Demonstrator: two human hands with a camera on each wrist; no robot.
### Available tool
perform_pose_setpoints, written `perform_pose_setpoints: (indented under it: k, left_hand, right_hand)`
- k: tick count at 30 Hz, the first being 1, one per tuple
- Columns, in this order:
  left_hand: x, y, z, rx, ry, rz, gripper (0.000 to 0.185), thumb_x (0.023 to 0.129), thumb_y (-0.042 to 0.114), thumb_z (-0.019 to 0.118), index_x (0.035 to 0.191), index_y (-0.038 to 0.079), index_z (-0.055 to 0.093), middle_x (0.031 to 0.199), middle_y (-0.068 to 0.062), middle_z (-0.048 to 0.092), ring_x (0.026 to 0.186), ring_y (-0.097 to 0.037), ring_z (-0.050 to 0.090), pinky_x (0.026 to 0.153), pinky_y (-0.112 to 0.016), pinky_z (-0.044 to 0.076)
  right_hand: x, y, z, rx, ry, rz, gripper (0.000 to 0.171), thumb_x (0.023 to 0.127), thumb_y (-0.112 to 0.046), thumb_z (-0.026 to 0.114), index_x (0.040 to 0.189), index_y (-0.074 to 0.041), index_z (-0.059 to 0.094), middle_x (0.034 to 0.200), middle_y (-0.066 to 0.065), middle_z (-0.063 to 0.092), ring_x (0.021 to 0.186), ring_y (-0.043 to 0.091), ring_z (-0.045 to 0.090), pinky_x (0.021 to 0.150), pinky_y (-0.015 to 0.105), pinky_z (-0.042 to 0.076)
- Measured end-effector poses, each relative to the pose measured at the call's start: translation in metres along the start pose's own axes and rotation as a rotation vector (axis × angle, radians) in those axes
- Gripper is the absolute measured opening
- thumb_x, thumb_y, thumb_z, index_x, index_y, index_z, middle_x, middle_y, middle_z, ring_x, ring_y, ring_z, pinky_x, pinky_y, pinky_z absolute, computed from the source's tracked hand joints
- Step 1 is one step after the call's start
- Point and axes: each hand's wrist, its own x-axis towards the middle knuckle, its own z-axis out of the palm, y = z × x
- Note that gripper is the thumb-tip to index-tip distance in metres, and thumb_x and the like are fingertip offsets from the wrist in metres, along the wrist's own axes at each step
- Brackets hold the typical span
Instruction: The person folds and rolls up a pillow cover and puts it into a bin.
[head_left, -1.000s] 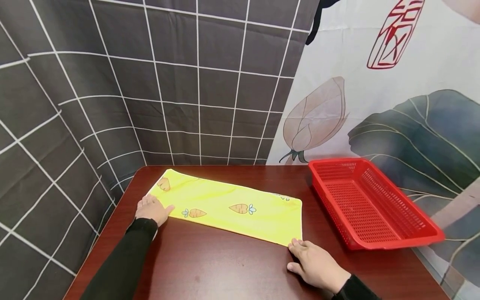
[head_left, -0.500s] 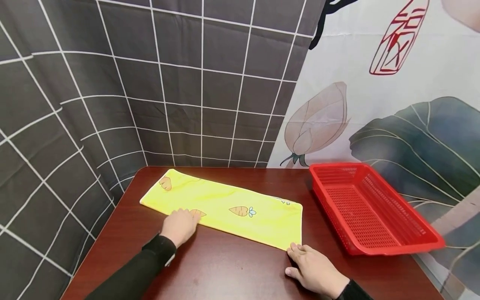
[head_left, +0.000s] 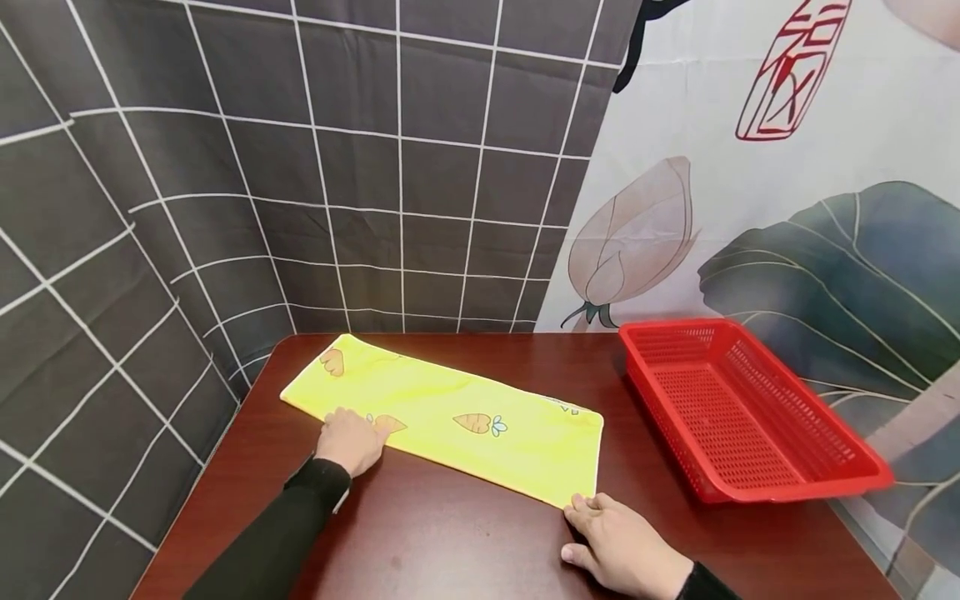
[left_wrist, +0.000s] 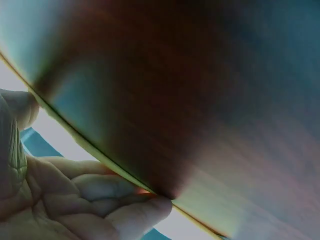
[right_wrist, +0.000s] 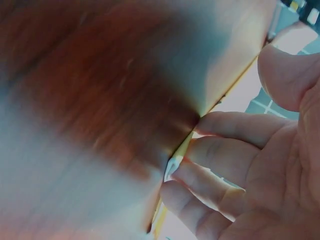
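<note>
A yellow towel (head_left: pixel 450 417) printed with carrots lay flat on the dark red bench (head_left: pixel 450 533) as a long narrow strip, running from the bench's far left corner toward its middle, apparently already doubled lengthwise. The left hand (head_left: pixel 349 440) rested on the towel's near long edge, close to its left end; its fingers lay over the cloth, and the left wrist view showed their tips (left_wrist: pixel 145 212) meeting the thin cloth edge, though whether they pinched it or only pressed on it could not be told. The right hand (head_left: pixel 618 546) sat at the towel's near right corner, its fingertips (right_wrist: pixel 220 127) on the cloth edge, seemingly nipping the corner, yet the blur left that uncertain. Judged from how things lay, the lengthwise fold looked done and the crosswise folds remained, and nothing had gone into the red basket (head_left: pixel 750 479), which stood to the right of the towel, apart from it and partly past the bench's right edge. The towel's far left corner lay right at the bench's edge, near the grid-patterned curtain (head_left: pixel 225 208), so little room was left there; in front of the towel, toward the person, bare bench stretched wide, and a strip of bare bench separated towel and basket.
</note>
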Motion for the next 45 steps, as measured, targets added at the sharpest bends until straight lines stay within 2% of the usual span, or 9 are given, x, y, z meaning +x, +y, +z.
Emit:
perform_pose_setpoints:
  k: [9, 13, 18, 22, 26, 30, 35, 39, 45]
  left_hand:
    - [0.01, -0.017, -0.017, -0.149, -0.083, -0.073, 0.081, 0.101, 0.055, 0.062, 0.132, -0.018, 0.049, 0.12, -0.032, 0.054, 0.106, -0.045, 0.053, 0.093, -0.057, 0.05]
    - [0.013, -0.024, -0.022, -0.166, -0.071, -0.06, 0.075, 0.101, 0.05, 0.064, 0.129, -0.018, 0.049, 0.12, -0.032, 0.053, 0.107, -0.046, 0.052, 0.096, -0.058, 0.048]
    - [0.018, -0.039, -0.022, -0.155, -0.087, -0.021, 0.079, 0.101, 0.053, 0.062, 0.133, -0.017, 0.044, 0.119, -0.032, 0.05, 0.108, -0.046, 0.048, 0.098, -0.059, 0.045]
    - [0.024, -0.05, -0.019, -0.129, -0.096, 0.0, 0.083, 0.101, 0.056, 0.06, 0.136, -0.017, 0.042, 0.12, -0.031, 0.049, 0.11, -0.046, 0.046, 0.099, -0.06, 0.044]
    - [0.028, -0.059, -0.018, -0.08, -0.111, 0.02, 0.087, 0.104, 0.054, 0.056, 0.146, -0.019, 0.035, 0.141, -0.038, 0.044, 0.128, -0.052, 0.042, 0.114, -0.065, 0.039]
    - [0.031, -0.065, -0.02, -0.055, -0.141, 0.016, 0.093, 0.104, 0.057, 0.052, 0.152, -0.019, 0.029, 0.154, -0.041, 0.035, 0.139, -0.056, 0.037, 0.119, -0.069, 0.035]
    - [0.034, -0.071, -0.024, -0.049, -0.151, -0.004, 0.098, 0.096, 0.066, 0.06, 0.144, -0.016, 0.039, 0.133, -0.035, 0.048, 0.116, -0.049, 0.049, 0.101, -0.064, 0.048]
    - [0.04, -0.077, -0.023, -0.034, -0.149, 0.002, 0.107, 0.086, 0.076, 0.066, 0.138, -0.014, 0.043, 0.124, -0.032, 0.052, 0.106, -0.045, 0.052, 0.089, -0.058, 0.052]
    - [0.055, -0.092, -0.009, -0.043, -0.143, 0.041, 0.116, 0.084, 0.08, 0.064, 0.142, -0.017, 0.039, 0.131, -0.034, 0.049, 0.11, -0.046, 0.047, 0.094, -0.061, 0.051]
  right_hand:
    - [0.006, -0.019, -0.006, 0.096, -0.038, -0.053, 0.054, 0.102, -0.052, 0.067, 0.132, -0.008, 0.075, 0.132, 0.018, 0.075, 0.116, 0.028, 0.068, 0.095, 0.039, 0.058]
    - [0.012, -0.027, -0.005, 0.122, -0.092, -0.079, 0.058, 0.101, -0.057, 0.066, 0.135, -0.011, 0.074, 0.135, 0.014, 0.075, 0.116, 0.025, 0.068, 0.095, 0.037, 0.057]
    - [0.016, -0.041, -0.001, 0.091, -0.111, -0.127, 0.054, 0.1, -0.055, 0.066, 0.135, -0.015, 0.074, 0.137, 0.01, 0.074, 0.102, 0.015, 0.063, 0.086, 0.028, 0.052]
    - [0.019, -0.048, 0.009, 0.012, -0.017, -0.239, 0.039, 0.098, -0.043, 0.072, 0.129, -0.02, 0.078, 0.131, 0.004, 0.077, 0.087, 0.008, 0.054, 0.076, 0.016, 0.041]
    - [0.022, -0.049, 0.02, -0.081, 0.181, -0.405, 0.025, 0.094, -0.031, 0.078, 0.117, -0.022, 0.081, 0.121, -0.001, 0.081, 0.082, 0.004, 0.05, 0.072, 0.008, 0.028]
    - [0.024, -0.047, 0.026, -0.129, 0.293, -0.499, 0.022, 0.091, -0.024, 0.081, 0.113, -0.023, 0.082, 0.118, -0.004, 0.081, 0.078, 0.001, 0.045, 0.07, 0.007, 0.019]
    - [0.025, -0.048, 0.026, -0.088, 0.216, -0.512, 0.023, 0.096, -0.024, 0.075, 0.117, -0.02, 0.082, 0.121, -0.002, 0.081, 0.081, -0.001, 0.049, 0.07, 0.005, 0.014]
    - [0.025, -0.048, 0.025, -0.049, 0.149, -0.509, 0.022, 0.1, -0.024, 0.072, 0.119, -0.018, 0.081, 0.123, -0.001, 0.08, 0.087, -0.002, 0.055, 0.072, 0.004, 0.013]
    - [0.025, -0.048, 0.022, -0.05, 0.139, -0.518, 0.022, 0.1, -0.024, 0.072, 0.118, -0.019, 0.081, 0.123, -0.001, 0.08, 0.089, -0.003, 0.056, 0.072, 0.005, 0.014]
